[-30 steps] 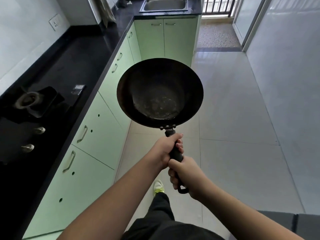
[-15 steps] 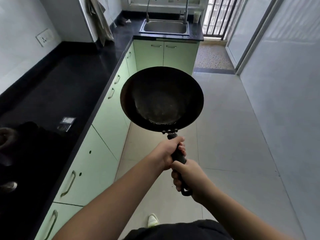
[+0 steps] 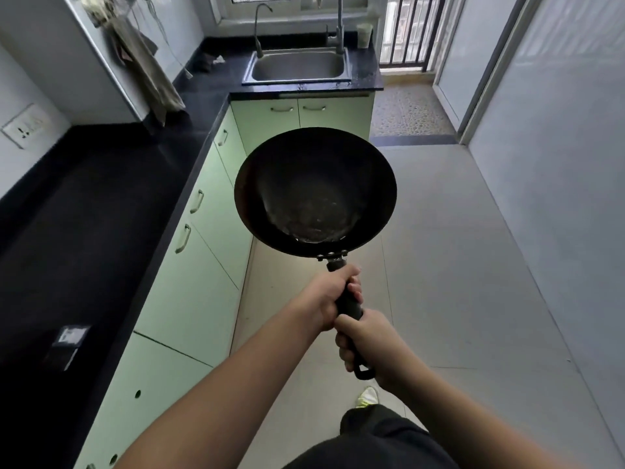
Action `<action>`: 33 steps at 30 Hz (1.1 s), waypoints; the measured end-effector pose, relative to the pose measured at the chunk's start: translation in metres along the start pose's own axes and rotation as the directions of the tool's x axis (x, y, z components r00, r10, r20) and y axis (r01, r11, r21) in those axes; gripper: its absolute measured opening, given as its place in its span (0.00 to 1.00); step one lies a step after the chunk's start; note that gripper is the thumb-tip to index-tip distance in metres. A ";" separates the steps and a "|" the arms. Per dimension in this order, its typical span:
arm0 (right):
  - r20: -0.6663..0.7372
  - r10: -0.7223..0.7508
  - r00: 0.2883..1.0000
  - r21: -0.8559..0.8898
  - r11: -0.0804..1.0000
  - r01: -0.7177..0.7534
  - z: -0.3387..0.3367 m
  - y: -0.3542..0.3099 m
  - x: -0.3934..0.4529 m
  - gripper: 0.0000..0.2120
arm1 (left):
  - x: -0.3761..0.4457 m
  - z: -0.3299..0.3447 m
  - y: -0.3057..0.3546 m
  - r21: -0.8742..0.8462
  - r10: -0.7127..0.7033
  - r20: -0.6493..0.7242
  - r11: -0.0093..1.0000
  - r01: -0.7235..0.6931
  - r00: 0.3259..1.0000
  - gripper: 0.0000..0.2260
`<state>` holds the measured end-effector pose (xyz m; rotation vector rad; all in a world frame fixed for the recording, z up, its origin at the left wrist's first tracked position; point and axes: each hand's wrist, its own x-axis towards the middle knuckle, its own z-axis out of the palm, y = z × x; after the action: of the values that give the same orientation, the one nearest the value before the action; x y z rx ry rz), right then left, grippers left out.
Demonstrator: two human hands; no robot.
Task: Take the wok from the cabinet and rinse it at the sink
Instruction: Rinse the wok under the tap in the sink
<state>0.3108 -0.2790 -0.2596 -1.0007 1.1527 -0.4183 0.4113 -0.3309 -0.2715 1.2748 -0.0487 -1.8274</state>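
Left hand [image 3: 326, 299]: wrapped tight around the upper part of the wok's handle, just below the rivets, fingers curled over the far side.
Right hand [image 3: 368, 343]: gripping the lower part of the same handle, just behind the left hand and touching it; the handle's end loop sticks out below the fingers.
Wok [image 3: 315, 192]: dark and round, held out in mid-air in front of the body over the floor, its bowl facing up toward the camera with pale specks on the bottom; it sits just right of the cabinet fronts and touches none of them.
Handle [image 3: 348, 304]: black, running from the wok's near rim back toward the person, mostly covered by both hands.
Sink [image 3: 299, 67]: steel basin set into the worktop at the far end of the kitchen, well apart from the wok.
Taps [image 3: 339, 27]: two stand at the back edge of the sink, one at each corner.
Worktop [image 3: 101, 204]: black, running along the left side and turning at the far corner to meet the sink.
Cabinets [image 3: 199, 282]: pale green doors with metal handles below the worktop, all closed.
Floor [image 3: 456, 265]: light tiles; a shoe [image 3: 367, 397] shows near the bottom edge.
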 end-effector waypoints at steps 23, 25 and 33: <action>0.058 0.088 0.994 -0.011 0.996 -0.087 0.005 -0.196 0.279 0.03 | 0.196 0.003 0.278 -0.109 -0.007 -0.016 0.994 0.005 1.000 0.15; 0.055 0.099 0.994 -0.021 0.995 -0.098 0.017 -0.213 0.301 0.04 | 0.209 -0.007 0.304 -0.112 -0.030 -0.005 0.993 0.029 1.000 0.15; -0.014 0.116 0.993 -0.093 0.989 -0.117 0.031 -0.262 0.375 0.03 | 0.260 -0.016 0.379 -0.139 -0.067 0.037 0.988 0.072 0.997 0.15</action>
<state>0.5391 -0.6766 -0.2511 -1.0076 1.2407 -0.2779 0.6399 -0.7293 -0.2882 1.1611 0.1061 -1.8765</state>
